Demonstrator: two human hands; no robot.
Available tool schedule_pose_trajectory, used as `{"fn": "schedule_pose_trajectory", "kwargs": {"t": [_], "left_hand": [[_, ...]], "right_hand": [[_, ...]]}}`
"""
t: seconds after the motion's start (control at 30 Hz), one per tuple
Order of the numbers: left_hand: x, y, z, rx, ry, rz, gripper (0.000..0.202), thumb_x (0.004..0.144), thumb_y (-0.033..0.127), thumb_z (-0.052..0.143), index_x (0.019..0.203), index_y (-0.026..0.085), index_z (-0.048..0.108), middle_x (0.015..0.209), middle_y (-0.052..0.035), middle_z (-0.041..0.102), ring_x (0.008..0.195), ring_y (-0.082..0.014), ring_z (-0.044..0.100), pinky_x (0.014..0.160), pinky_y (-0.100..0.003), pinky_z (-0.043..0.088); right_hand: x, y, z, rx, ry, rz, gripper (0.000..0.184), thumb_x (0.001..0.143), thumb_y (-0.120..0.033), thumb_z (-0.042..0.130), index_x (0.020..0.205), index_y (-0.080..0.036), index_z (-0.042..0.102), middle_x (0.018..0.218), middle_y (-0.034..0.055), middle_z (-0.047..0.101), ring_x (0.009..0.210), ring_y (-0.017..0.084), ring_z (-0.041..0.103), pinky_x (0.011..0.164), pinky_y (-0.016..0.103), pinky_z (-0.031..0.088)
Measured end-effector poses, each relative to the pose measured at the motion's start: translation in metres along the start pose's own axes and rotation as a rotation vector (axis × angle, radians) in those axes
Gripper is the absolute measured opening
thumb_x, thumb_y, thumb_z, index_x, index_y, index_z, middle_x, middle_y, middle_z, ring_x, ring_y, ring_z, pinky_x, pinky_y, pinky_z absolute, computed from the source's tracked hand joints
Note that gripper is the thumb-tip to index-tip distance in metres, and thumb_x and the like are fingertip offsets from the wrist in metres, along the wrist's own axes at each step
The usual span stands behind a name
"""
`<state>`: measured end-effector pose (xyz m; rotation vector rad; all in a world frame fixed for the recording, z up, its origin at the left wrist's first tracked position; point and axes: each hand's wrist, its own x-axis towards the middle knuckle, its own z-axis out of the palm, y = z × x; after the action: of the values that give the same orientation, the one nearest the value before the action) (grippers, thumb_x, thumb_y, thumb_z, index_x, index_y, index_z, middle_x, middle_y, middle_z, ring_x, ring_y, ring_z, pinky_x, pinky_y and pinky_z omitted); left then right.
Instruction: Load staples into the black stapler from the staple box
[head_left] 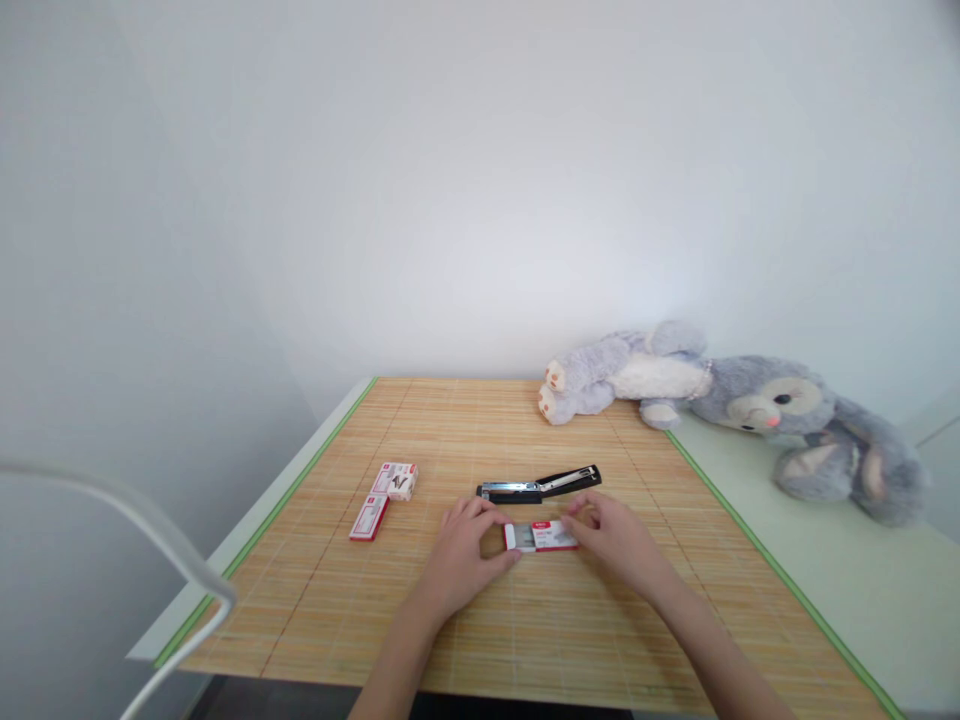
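Red-and-white box (555, 538), lying flat right between the two hands on a slatted mat (352, 600) that covers most of the counter (840, 540). Left hand (466, 558) has its fingers around the left end, thumb on the near side and forefinger on the far side, so holding it, I'd guess to steady that pale tray-like part. Right hand (619, 543) is at the other end, fingers bunched narrow and touching the printed part; can't tell if that's a real pinch or just a light press. One hand per end looks like a sensible way to stop something that light skidding around. What's in the pale part is too small to make out.

Just beyond the box there's a black stapler (517, 488) lying unfolded, its metal insides showing. Probably set there because both hands can get at it easily.

Off to the left is a little cluster of small boxes (369, 518), well apart from the hands, maybe so nobody's elbow knocks them.

Farthest back, a grey plush toy (772, 400) is sprawled near the wall (480, 200), feet on the mat, head past its green edge. Likely shoved there for elbow room.
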<state>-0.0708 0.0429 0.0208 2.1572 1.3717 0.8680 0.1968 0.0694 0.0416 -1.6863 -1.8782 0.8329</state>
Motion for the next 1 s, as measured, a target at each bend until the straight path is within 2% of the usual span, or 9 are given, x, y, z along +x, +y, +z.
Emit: {"fn": "schedule_pose_trajectory", "kwargs": {"t": [0.1,0.2,0.33,0.43,0.53,0.67,0.83,1.0], "left_hand": [[0.000,0.001,0.000,0.016,0.009,-0.001,0.033,0.082,0.040,0.079,0.113,0.031,0.071,0.117,-0.0034,0.063,0.117,-0.0262,0.054,0.102,-0.042,0.040],[0.000,0.001,0.000,0.022,0.009,0.003,0.034,0.081,0.039,0.080,0.113,0.032,0.071,0.117,-0.0028,0.064,0.117,-0.0261,0.054,0.101,-0.041,0.040],[0.000,-0.001,0.000,0.014,0.018,0.004,0.033,0.079,0.038,0.082,0.110,0.033,0.072,0.118,-0.0023,0.063,0.117,-0.0257,0.054,0.101,-0.041,0.040],[-0.001,-0.002,0.001,0.008,0.023,0.007,0.032,0.080,0.039,0.082,0.110,0.033,0.072,0.118,-0.0020,0.062,0.117,-0.0250,0.054,0.101,-0.040,0.040],[-0.001,-0.004,0.002,0.010,0.030,0.001,0.034,0.079,0.042,0.082,0.110,0.033,0.073,0.116,-0.0030,0.062,0.116,-0.0254,0.054,0.100,-0.039,0.040],[0.000,-0.003,0.002,0.020,0.031,-0.018,0.033,0.078,0.043,0.083,0.108,0.032,0.075,0.108,-0.0032,0.064,0.108,-0.0252,0.056,0.096,-0.039,0.041],[0.001,0.003,-0.001,0.006,-0.010,-0.026,0.028,0.080,0.040,0.081,0.105,0.032,0.075,0.093,-0.0010,0.068,0.096,-0.0239,0.058,0.091,-0.039,0.042],[0.000,0.003,-0.001,-0.024,0.014,-0.018,0.040,0.078,0.039,0.081,0.116,0.033,0.073,0.102,-0.0020,0.072,0.102,-0.0260,0.060,0.096,-0.042,0.042]], "right_hand": [[-0.001,-0.035,0.002,-0.231,-0.068,-0.227,0.017,0.088,-0.035,0.063,0.092,-0.026,0.077,0.076,0.0010,0.072,0.069,0.017,0.063,0.059,0.026,0.032],[0.005,-0.062,0.010,-0.482,-0.153,-0.334,0.015,0.085,-0.026,0.066,0.084,-0.029,0.081,0.082,0.0043,0.077,0.076,0.020,0.068,0.062,0.027,0.035],[0.017,-0.073,0.019,-0.577,-0.195,-0.389,0.012,0.078,-0.021,0.070,0.073,-0.023,0.080,0.077,0.0102,0.075,0.075,0.024,0.069,0.066,0.029,0.039],[0.021,-0.074,0.020,-0.582,-0.201,-0.413,0.011,0.077,-0.021,0.070,0.068,-0.021,0.077,0.074,0.0107,0.074,0.072,0.023,0.067,0.063,0.029,0.036],[0.019,-0.071,0.014,-0.536,-0.196,-0.430,0.010,0.079,-0.022,0.068,0.076,-0.023,0.078,0.074,0.0047,0.074,0.069,0.019,0.064,0.061,0.027,0.032],[0.010,-0.053,0.005,-0.290,-0.162,-0.366,0.006,0.080,-0.024,0.068,0.079,-0.023,0.073,0.066,-0.0027,0.066,0.060,0.012,0.055,0.055,0.024,0.028],[-0.004,-0.019,0.004,-0.055,-0.109,-0.267,0.017,0.089,-0.034,0.062,0.084,-0.022,0.072,0.062,-0.0041,0.058,0.057,0.012,0.050,0.054,0.024,0.030],[-0.013,-0.003,-0.002,-0.013,-0.079,-0.248,0.021,0.089,-0.041,0.063,0.091,-0.022,0.071,0.062,-0.0047,0.058,0.058,0.014,0.052,0.057,0.025,0.034]]}}
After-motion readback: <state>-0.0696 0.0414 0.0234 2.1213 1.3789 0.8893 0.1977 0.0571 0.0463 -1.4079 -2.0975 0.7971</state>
